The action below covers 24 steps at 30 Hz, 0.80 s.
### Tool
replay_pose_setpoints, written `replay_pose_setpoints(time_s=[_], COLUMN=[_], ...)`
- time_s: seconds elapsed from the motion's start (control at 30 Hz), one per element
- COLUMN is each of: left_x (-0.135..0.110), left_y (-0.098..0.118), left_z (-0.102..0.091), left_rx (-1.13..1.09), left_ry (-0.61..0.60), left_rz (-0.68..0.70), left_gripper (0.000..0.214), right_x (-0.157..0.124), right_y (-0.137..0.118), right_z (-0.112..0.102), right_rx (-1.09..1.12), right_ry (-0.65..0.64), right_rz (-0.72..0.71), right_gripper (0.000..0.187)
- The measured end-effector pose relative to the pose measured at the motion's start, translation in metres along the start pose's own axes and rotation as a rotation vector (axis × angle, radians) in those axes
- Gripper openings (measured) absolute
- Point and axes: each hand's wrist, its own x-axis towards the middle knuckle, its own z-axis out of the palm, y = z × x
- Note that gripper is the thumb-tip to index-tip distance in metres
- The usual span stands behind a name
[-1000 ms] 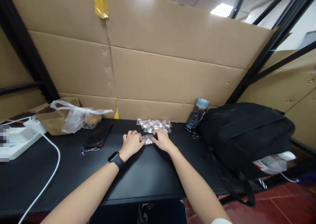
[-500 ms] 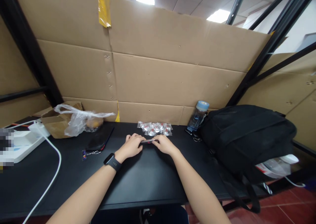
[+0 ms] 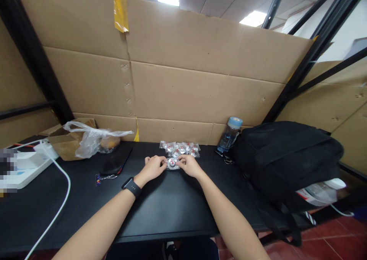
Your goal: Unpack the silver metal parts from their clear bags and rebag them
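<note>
Both my hands meet at the middle of the black table (image 3: 160,210). My left hand (image 3: 153,167), with a black smartwatch on its wrist, and my right hand (image 3: 189,165) pinch the two ends of a small clear plastic packet (image 3: 172,163) that holds a round silver and red piece. The packet faces up between my fingertips, just above the tabletop. Right behind it lies a pile of several similar packets (image 3: 180,148).
A cardboard wall (image 3: 183,84) backs the table. A black backpack (image 3: 286,156) and a blue water bottle (image 3: 229,134) stand at right. At left are a black pouch with keyring (image 3: 114,161), a plastic bag on a cardboard box (image 3: 86,139), and a white cable (image 3: 57,199).
The packet between my fingers was edge-on half a second ago and now shows its flat face with the round piece. My hands stayed in place.
</note>
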Motion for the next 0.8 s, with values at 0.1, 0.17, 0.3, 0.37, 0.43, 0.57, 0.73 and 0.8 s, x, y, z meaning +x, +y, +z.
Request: replay_pose_setpoints(time_s=[0.1,0.17,0.3,0.37,0.43,0.57,0.73,0.8], left_x=[0.001,0.002,0.004,0.006,0.008,0.014,0.020,0.020], left_y=[-0.001,-0.002,-0.007,-0.013,-0.023,-0.044,-0.052,-0.052], left_z=[-0.005,-0.007,-0.009,-0.011,-0.013,-0.020,-0.016,-0.011], left_rx=[-0.033,-0.060,-0.059,-0.022,0.025,0.081,0.083,0.074], left_ry=[-0.029,-0.050,-0.063,-0.041,-0.006,0.111,0.252,0.269], left_rz=[-0.034,-0.048,-0.095,-0.139,-0.191,-0.279,-0.289,-0.255], left_gripper=[0.018,0.018,0.019,0.018,0.018,0.015,0.020,0.016], right_x=[-0.001,-0.002,-0.007,-0.008,-0.009,-0.010,-0.008,-0.007], right_y=[-0.003,-0.005,-0.010,-0.012,-0.013,-0.014,-0.008,-0.004], right_z=[0.001,0.002,0.001,0.000,-0.003,-0.008,-0.010,-0.010], right_rx=[-0.045,-0.070,-0.147,-0.196,-0.226,-0.255,-0.277,-0.273], right_ry=[0.013,0.017,0.006,0.000,-0.002,-0.010,-0.004,-0.003], right_rz=[-0.010,-0.020,-0.017,-0.001,0.012,0.014,-0.002,-0.016], right_gripper=[0.028,0.036,0.051,0.055,0.056,0.052,0.041,0.031])
